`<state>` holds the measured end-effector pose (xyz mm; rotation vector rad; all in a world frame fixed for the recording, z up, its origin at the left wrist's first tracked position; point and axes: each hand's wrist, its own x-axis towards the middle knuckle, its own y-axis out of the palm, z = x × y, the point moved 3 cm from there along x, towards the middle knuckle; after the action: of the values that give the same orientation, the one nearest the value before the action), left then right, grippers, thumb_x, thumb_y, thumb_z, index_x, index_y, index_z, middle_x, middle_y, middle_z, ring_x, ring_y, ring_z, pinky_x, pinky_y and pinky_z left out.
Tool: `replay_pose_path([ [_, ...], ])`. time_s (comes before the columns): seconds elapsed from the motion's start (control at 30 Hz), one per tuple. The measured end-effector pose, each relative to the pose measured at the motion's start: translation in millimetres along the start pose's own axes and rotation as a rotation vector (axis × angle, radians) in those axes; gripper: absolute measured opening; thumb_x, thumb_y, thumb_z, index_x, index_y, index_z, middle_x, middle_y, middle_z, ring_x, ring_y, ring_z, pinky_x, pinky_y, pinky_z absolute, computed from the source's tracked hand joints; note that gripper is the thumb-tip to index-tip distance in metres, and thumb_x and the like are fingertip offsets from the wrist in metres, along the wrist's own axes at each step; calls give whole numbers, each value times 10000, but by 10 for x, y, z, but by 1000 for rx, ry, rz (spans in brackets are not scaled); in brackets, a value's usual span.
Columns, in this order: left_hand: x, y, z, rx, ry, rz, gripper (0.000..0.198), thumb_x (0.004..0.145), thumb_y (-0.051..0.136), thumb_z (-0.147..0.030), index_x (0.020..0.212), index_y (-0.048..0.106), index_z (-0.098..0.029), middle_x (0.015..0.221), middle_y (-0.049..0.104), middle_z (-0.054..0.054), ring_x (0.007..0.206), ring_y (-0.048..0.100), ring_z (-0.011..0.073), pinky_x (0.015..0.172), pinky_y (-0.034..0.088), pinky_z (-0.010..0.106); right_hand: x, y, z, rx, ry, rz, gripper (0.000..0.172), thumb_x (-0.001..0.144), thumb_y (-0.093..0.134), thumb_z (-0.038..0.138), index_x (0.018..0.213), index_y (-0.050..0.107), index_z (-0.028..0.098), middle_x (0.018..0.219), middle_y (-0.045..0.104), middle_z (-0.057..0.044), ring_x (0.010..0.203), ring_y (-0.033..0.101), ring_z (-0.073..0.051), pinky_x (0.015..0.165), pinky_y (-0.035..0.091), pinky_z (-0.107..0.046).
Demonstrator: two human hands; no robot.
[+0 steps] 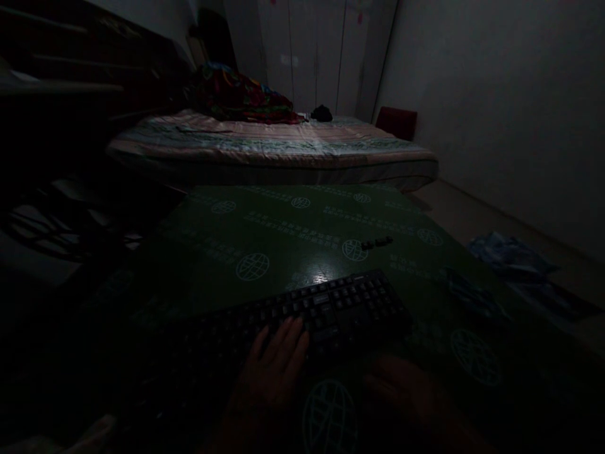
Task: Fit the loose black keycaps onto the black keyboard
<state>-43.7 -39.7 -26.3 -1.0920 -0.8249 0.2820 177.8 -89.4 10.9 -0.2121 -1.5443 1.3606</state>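
Observation:
A black computer keyboard (321, 315) lies at a slant on a green table (302, 227) printed with pale globe marks. My left hand (274, 359) rests palm down over its middle front part, fingers stretched out on the keys. Just in front of the keyboard's right end, low over the table, is my right hand (401, 384); its fingers look curled in, and deep shadow hides whatever they may hold. Beyond the keyboard sit several small black pieces (377, 242), possibly keycaps, in a short row. The keyboard's left end fades into the dark.
Behind the table stands a bed with a striped sheet (302, 148) and a red patterned blanket (246, 94). A dark crumpled cloth (475, 296) lies at the table's right side, with bluish fabric (510, 252) beyond. A pale shape (97, 434) at lower left is unclear.

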Motion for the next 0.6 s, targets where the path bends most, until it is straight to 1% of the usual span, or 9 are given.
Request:
replay_pose_path([
  [0.07, -2, -1, -6, -6, -1, -4, 397, 906, 363, -119, 1270, 520, -147, 1316, 550, 127, 1282, 436, 261, 1095, 216, 471, 31, -85, -150, -1, 28, -17, 232, 920, 373, 221, 926, 605, 213, 852, 674, -50, 760, 628, -139, 630, 519, -233],
  [0.13, -2, 1, -3, -14, -10, 1, 408, 910, 340, -118, 1276, 517, -146, 1324, 542, 126, 1283, 434, 263, 1092, 220, 471, 94, -178, -363, -57, 37, -46, 210, 901, 424, 204, 999, 609, 211, 939, 673, -68, 875, 632, -157, 706, 531, -260],
  [0.2, 0, 2, 10, -14, -21, 3, 410, 911, 331, -120, 1272, 524, -151, 1322, 544, 124, 1276, 442, 259, 1090, 227, 463, 206, -240, -589, -100, -43, -38, 207, 889, 473, 226, 1042, 611, 205, 964, 670, -68, 865, 635, -145, 695, 530, -238],
  [0.27, 3, -4, 14, -2, 1, -15, 403, 911, 344, -126, 1266, 531, -161, 1304, 562, 119, 1260, 463, 246, 1091, 233, 445, 372, -253, -857, -142, 5, 14, 216, 892, 456, 221, 1020, 629, 206, 975, 659, -71, 862, 625, -151, 694, 522, -245],
  [0.3, 5, -10, 14, 2, 14, -24, 398, 912, 351, -128, 1263, 533, -166, 1295, 571, 116, 1254, 471, 239, 1091, 235, 437, 471, -244, -997, -176, 66, 29, 220, 892, 450, 222, 1000, 640, 193, 989, 650, -84, 880, 615, -168, 714, 516, -270],
  [0.37, 10, -25, 11, 4, 15, -29, 388, 915, 357, -130, 1256, 537, -166, 1287, 578, 114, 1255, 469, 237, 1094, 231, 437, 687, -184, -1260, -250, 160, 87, 214, 876, 465, 202, 954, 662, 169, 1004, 636, -107, 913, 593, -196, 751, 492, -306],
  [0.43, 15, -40, 8, -5, -17, -17, 382, 919, 351, -136, 1249, 542, -156, 1292, 573, 119, 1264, 457, 247, 1093, 225, 448, 898, -68, -1512, -313, 246, 207, 215, 859, 489, 193, 972, 670, 165, 1018, 624, -110, 946, 570, -212, 785, 458, -318],
  [0.5, 17, -50, 3, -16, -42, -8, 381, 922, 351, -154, 1252, 541, -152, 1297, 568, 122, 1267, 452, 253, 1094, 222, 448, 1077, 78, -1732, -336, 271, 356, 250, 869, 489, 212, 1049, 659, 182, 1024, 616, -102, 964, 551, -212, 812, 418, -317],
  [0.6, 9, -42, -7, -28, -33, -16, 383, 921, 359, -169, 1260, 535, -165, 1296, 570, 115, 1265, 453, 245, 1098, 220, 439, 1264, 254, -1976, -331, 250, 417, 223, 874, 491, 236, 967, 685, 179, 980, 621, -96, 960, 535, -205, 806, 379, -299],
])
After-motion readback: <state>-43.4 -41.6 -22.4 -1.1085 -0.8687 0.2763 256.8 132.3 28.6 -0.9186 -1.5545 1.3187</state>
